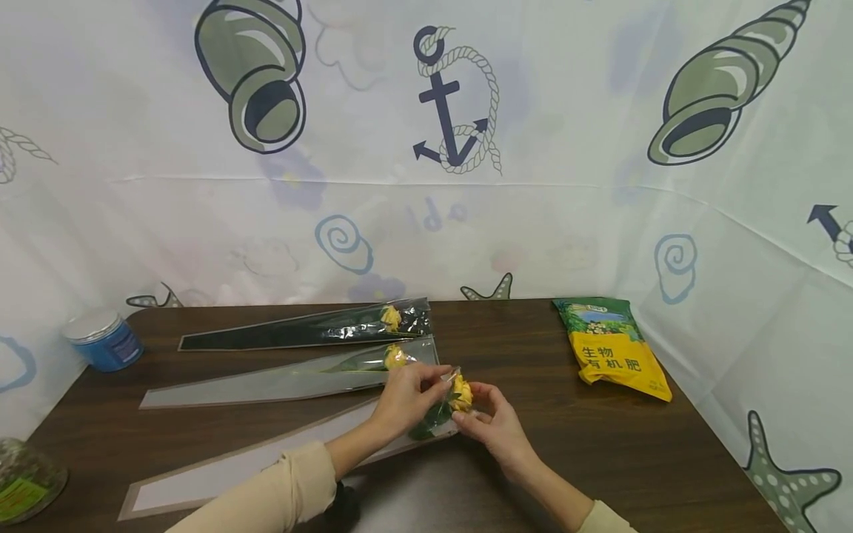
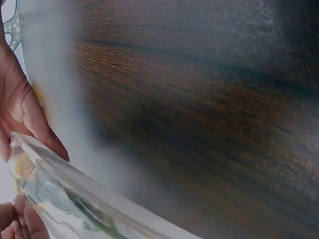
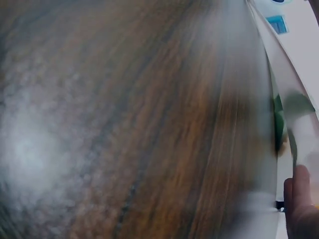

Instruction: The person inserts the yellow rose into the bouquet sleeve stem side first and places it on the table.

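Note:
Nearest me lies a long tapered flower sleeve (image 1: 220, 474), white with a brown border and a clear front. A yellow flower (image 1: 460, 394) with green leaves sits at its wide right end. My left hand (image 1: 403, 396) pinches the clear film at the upper edge, beside the bloom. From the other side, my right hand (image 1: 496, 429) holds the sleeve's open end, thumb low and fingers behind the flower. The left wrist view shows the film's edge (image 2: 109, 196) running between both hands. In the right wrist view, my right fingers (image 3: 300, 186) are at the sleeve.
Behind it lie a grey sleeve (image 1: 266, 383) and a black sleeve (image 1: 266, 337), each with a yellow flower. A yellow-green fertilizer bag (image 1: 616, 355) is at the right. To the left stand a blue jar (image 1: 109, 348) and a clear jar (image 1: 27, 481) with a green label.

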`<state>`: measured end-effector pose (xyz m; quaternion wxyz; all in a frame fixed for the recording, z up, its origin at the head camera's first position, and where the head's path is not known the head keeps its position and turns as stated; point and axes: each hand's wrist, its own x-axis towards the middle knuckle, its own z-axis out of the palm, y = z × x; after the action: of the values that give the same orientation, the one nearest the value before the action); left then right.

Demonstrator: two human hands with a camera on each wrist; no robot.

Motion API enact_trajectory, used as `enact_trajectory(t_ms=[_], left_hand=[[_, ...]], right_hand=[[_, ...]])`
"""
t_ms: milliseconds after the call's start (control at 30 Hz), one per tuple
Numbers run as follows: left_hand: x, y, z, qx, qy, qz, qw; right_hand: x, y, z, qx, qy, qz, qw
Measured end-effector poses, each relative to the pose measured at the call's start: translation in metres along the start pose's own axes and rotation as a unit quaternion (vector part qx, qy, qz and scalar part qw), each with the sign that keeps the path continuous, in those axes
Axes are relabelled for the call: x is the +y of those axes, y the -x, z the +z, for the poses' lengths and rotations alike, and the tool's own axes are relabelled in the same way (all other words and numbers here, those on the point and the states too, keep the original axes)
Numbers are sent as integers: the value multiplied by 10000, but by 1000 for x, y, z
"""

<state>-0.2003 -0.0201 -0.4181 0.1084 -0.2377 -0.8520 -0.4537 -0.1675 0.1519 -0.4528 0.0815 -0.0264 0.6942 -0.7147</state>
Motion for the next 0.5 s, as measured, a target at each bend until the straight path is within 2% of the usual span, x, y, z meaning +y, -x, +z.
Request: enact_trajectory(t_ms=[167, 267, 400, 500], left_hand=[[-1, 2, -1, -28, -26, 85, 10000], [-4, 9, -8, -75, -227, 155, 9996], [-12, 30, -21, -297, -951, 122, 9950], [-20, 49, -27, -659, -1423, 61, 9876]], right_hand=[[4, 1, -2, -126, -226, 95, 9996], [5, 1, -3, -38, -275, 120, 9995], [7, 2, -6, 185, -287, 106, 9994], [8, 2, -8, 309, -264, 69, 9991]])
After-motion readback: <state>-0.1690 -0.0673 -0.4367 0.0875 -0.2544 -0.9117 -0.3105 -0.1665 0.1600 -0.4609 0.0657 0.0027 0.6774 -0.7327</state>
